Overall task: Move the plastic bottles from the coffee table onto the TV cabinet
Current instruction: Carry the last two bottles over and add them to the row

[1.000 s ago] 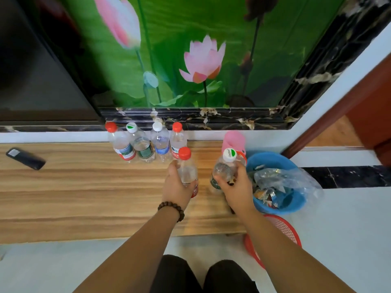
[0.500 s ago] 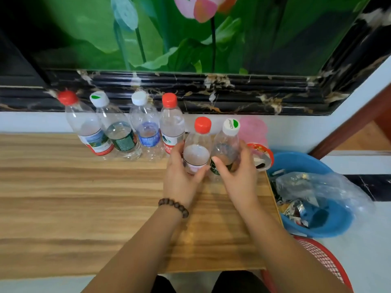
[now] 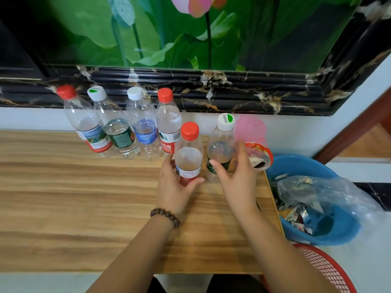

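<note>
Six plastic bottles stand upright on the wooden TV cabinet [image 3: 84, 208]. Four wait in a row at the back, by the wall: one with a red cap [image 3: 83, 121], one with a white and green cap [image 3: 114, 127], one with a white cap [image 3: 142, 125] and another with a red cap [image 3: 168, 123].

Two more stand just in front, near the right end. The left hand [image 3: 175, 187] curls round the red-capped front bottle [image 3: 189, 155] — thumb on one side, fingers on the other, pressing its label. A bead bracelet [image 3: 165, 216] sits on that wrist.

The right hand [image 3: 237, 180] is at the green-label bottle [image 3: 221, 149] with its fingers spread apart. The thumb touches the label, but the other fingers stand off to the side — the hand looks loose, not squeezing.

A pink cup [image 3: 250, 127] and a small red-rimmed tub [image 3: 260, 155] sit by the cabinet's right edge. On the floor beside it are a blue basin [image 3: 338, 229] with a clear plastic bag [image 3: 317, 191] and a red basket [image 3: 325, 269].
</note>
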{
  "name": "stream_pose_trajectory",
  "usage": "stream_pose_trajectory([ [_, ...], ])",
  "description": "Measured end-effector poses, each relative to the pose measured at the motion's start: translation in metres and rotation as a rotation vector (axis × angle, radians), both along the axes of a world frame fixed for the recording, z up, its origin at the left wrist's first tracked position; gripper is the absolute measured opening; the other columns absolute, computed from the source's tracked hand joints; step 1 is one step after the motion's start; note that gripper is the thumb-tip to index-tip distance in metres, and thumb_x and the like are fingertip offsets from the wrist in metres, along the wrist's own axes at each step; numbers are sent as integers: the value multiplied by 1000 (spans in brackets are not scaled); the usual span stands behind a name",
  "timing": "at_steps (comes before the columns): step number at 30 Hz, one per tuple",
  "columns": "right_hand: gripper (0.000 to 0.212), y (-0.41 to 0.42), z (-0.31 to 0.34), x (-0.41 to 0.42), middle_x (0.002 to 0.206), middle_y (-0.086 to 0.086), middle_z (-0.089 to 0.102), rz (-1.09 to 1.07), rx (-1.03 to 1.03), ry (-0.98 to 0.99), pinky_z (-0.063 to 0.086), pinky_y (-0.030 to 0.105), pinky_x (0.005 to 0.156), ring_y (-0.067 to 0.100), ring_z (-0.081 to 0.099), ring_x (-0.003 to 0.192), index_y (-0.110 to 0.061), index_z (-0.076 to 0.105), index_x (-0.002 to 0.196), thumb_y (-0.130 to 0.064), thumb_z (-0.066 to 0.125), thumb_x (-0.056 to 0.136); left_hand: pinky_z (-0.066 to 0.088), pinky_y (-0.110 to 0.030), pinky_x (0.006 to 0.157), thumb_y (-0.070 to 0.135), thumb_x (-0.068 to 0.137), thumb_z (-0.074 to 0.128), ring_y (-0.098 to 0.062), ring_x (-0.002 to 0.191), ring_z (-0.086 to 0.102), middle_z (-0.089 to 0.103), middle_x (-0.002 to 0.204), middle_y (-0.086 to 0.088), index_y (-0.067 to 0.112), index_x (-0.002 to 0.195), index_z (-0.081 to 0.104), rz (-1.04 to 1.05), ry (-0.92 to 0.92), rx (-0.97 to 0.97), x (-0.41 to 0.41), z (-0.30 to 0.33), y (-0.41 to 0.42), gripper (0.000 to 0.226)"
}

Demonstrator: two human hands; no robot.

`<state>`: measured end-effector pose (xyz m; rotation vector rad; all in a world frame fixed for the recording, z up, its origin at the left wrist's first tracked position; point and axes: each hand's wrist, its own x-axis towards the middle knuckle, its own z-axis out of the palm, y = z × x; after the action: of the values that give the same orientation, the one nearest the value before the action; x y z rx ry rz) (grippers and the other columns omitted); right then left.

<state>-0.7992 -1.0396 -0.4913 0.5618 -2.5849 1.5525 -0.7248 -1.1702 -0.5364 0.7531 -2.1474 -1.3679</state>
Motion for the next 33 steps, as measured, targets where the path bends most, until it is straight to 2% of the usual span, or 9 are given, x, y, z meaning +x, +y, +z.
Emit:
stream_pose_trajectory([
  [3,81,13,-1,11,147,-1,43,9,2,30,39,38,110,14,39,136,-22,26,146,-44,67,81,43,-44,105,54,50,85,-17,129,47,46,142,-4,13,145,28,37,-54,18,9,-6,1,118],
  [8,64,20,-16,36,135,3,50,-20,-14,16,44,29,102,13,49,124,-15,43,135,-36,70,81,44,-44,103,34,60,88,-18,126,49,47,140,-3,16,144,28,52,-78,3,16,-18,8,105],
  [11,77,13,-27,37,143,11,42,-25,62,-105,34,22,101,22,43,130,-9,36,141,-34,73,78,46,-37,101,27,64,86,-16,120,53,51,135,-2,15,141,33,79,-75,-2,12,-20,13,95],
  [14,93,2,-34,26,153,14,28,-41,65,-232,27,26,108,26,29,140,-7,19,148,-32,75,77,45,-24,92,23,67,84,-12,112,57,55,130,-1,15,137,38,112,-70,-12,6,-18,18,84],
  [16,96,-6,-38,17,154,13,27,-59,20,-271,26,30,111,26,27,142,-8,15,149,-26,75,77,45,-25,90,24,68,83,-15,111,58,57,126,0,16,133,42,127,-80,-46,2,-18,17,77],
  [20,90,-17,-47,0,150,11,35,-96,-16,-289,30,33,111,26,33,139,-10,22,147,-20,76,76,49,-38,94,28,70,81,-19,113,58,61,121,-1,16,126,47,108,-103,-76,-9,-16,14,66],
  [23,85,-23,-52,-9,141,12,47,-130,6,-281,40,44,107,30,48,129,-11,29,143,-22,77,74,49,-34,94,26,71,80,-19,112,59,62,122,-2,16,126,49,103,-112,-62,-23,-11,14,64],
  [26,79,-29,-52,-17,139,13,50,-154,21,-278,39,40,106,28,45,130,-8,33,141,-21,76,76,47,-30,91,24,73,79,-20,110,60,64,120,-4,15,129,49,102,-111,-70,-39,-8,15,65],
  [33,83,-46,-53,-35,145,15,43,-205,26,-278,38,39,107,30,44,131,-9,23,146,-21,71,80,52,-39,86,21,76,75,-26,97,64,70,101,-6,16,121,53,126,-134,-10,-67,-5,7,51],
])
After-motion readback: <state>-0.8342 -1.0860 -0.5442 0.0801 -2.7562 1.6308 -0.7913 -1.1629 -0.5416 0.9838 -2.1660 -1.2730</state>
